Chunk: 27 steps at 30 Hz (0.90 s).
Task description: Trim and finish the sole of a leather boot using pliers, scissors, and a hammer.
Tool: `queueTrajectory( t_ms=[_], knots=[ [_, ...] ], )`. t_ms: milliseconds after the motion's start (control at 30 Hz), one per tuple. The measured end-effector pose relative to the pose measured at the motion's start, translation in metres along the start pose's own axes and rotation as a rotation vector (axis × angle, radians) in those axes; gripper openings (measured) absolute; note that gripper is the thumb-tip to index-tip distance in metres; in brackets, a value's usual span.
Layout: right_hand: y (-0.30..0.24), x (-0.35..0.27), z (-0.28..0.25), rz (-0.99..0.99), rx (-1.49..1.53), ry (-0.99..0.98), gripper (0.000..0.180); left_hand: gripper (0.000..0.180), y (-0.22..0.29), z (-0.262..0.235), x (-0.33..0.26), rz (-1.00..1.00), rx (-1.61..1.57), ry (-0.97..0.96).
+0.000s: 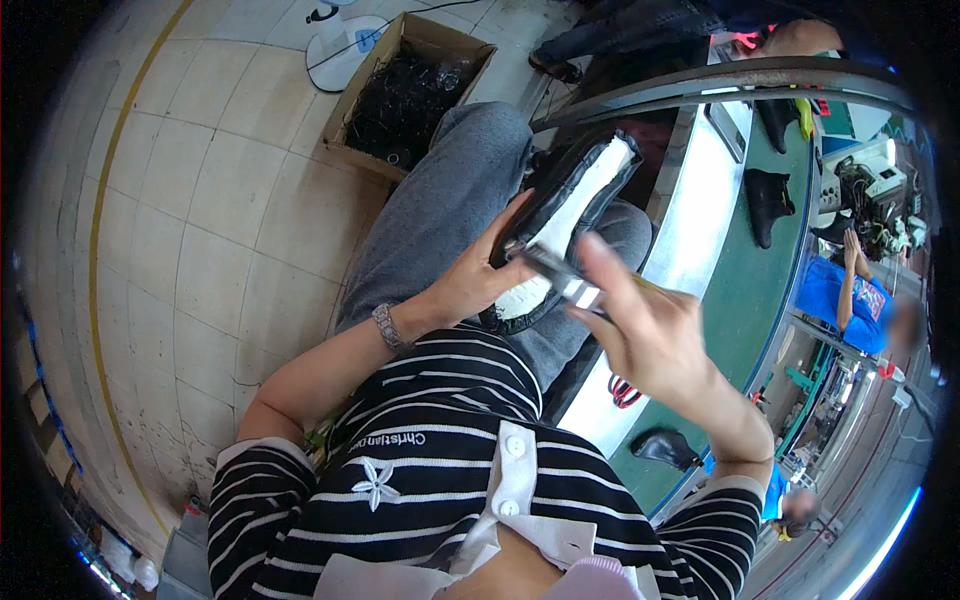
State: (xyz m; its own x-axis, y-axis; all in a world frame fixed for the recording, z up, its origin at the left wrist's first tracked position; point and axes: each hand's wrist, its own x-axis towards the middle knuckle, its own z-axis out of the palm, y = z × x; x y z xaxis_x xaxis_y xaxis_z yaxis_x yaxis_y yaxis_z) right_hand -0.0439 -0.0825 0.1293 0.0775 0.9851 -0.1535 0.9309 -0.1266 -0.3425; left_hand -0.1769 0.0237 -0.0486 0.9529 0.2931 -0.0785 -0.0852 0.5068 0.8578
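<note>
In front of my lap, a black shoe upper (575,205) is turned with its white underside facing up, black edges folded in around it. My left hand (478,278) is closed on its near left side, the thumb pressing at the middle. My right hand (650,335) is closed round a metal hand tool (572,285), whose grey head touches or sits just over the middle of the underside, beside my left thumb. Motion blurs the tool and right fingers, so its exact kind is unclear.
A cardboard box (335,135) of black scraps stands on the tiled floor beside a white round base (330,60). To the right runs a green conveyor (735,300) with a metal edge, carrying black boots (768,205) and a black shoe (665,448). A person in blue (840,295) is beyond.
</note>
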Motion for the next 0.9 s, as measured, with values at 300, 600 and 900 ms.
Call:
queueTrajectory(
  t_ms=[300,600,900],
  knots=[
    [-0.018,-0.011,0.024,-0.291,-0.082,0.105,0.078,0.122,0.001,-0.009,0.003,0.086,0.366,-0.107],
    [-0.024,-0.023,0.023,-0.135,-0.049,-0.138,0.077,0.124,0.003,-0.010,0.003,0.034,0.223,-0.133],
    [0.000,-0.003,0.011,0.131,-0.114,-0.211,0.076,0.124,0.017,-0.006,0.002,-0.175,0.160,-0.120]
  ],
)
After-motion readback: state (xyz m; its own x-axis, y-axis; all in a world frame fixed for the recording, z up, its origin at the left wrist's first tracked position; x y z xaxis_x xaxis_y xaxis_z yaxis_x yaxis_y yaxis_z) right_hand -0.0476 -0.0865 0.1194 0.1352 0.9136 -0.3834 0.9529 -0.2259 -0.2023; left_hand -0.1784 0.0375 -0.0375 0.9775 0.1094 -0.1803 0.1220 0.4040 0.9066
